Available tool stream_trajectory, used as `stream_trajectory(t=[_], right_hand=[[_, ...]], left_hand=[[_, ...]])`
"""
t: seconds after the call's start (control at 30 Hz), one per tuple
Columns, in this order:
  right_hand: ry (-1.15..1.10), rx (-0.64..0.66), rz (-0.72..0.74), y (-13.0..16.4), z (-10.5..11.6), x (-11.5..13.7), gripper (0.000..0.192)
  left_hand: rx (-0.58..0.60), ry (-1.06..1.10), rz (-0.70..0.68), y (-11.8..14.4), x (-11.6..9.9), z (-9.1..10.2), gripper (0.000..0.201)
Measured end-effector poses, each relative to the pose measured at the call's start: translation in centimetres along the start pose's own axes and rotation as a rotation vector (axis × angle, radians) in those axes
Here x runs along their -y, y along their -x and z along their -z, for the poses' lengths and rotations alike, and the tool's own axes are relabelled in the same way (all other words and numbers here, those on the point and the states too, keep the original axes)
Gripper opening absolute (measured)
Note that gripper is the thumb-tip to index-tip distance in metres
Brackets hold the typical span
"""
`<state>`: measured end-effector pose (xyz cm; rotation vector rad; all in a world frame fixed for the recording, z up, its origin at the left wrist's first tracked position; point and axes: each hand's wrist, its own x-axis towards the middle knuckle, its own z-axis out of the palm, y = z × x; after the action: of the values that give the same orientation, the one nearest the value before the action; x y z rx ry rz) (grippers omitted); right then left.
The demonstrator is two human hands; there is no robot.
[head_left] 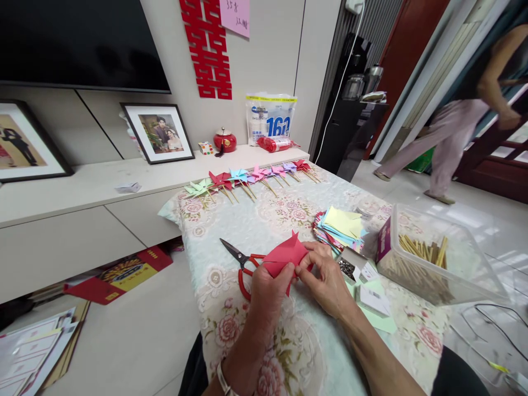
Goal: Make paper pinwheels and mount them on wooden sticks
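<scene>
Red paper: I see a folded red paper piece [284, 256] held just above the table [247, 220], near its front middle, with one pointed corner sticking up at the top.
Left hand: my left hand [270, 291] has its grip closed on the lower left part of the red paper, thumb on top and fingers underneath.
Right hand: my right hand [325, 278] pinches the paper's right edge, fingertips pressed tight against it, so both hands meet on the same piece.
Scissors: red-handled scissors [241, 261] lie on the cloth just left of the paper, blades closed and pointing away to the left, handles partly hidden behind the left hand.
Paper stack: a fanned stack of coloured paper squares [340, 228] sits just beyond the right hand, a yellow sheet on top.
Small box: an open little box of metal pins [348, 268] lies right beside the right hand.
Clear tub: a transparent tub [437, 258] holding wooden sticks stands at the right of the table.
Pinwheels: a row of finished paper pinwheels [251, 179] lines the far edge of the table.
Background: another person [466, 110] is by the doorway at the far right, well apart from my hands.
</scene>
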<state>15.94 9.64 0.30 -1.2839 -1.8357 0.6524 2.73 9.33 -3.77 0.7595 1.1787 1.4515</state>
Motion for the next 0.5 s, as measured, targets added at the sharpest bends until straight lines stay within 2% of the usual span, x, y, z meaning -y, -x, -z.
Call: stream_trajectory(t=[0.23, 0.37, 0.5], right_hand=[[-0.004, 0.010, -0.005, 0.0, -0.1, 0.2, 0.022], [-0.015, 0.021, 0.004, 0.1, 0.1, 0.3, 0.021], [-0.124, -0.094, -0.016, -0.1, 0.6, -0.7, 0.013]], left_hand=[[-0.003, -0.048, 0.015, 0.3, -0.6, 0.0, 0.015], [-0.025, -0.008, 0.072, 0.4, -1.2, -0.2, 0.012], [-0.002, 0.095, 0.135, 0.6, -1.8, -0.2, 0.016]])
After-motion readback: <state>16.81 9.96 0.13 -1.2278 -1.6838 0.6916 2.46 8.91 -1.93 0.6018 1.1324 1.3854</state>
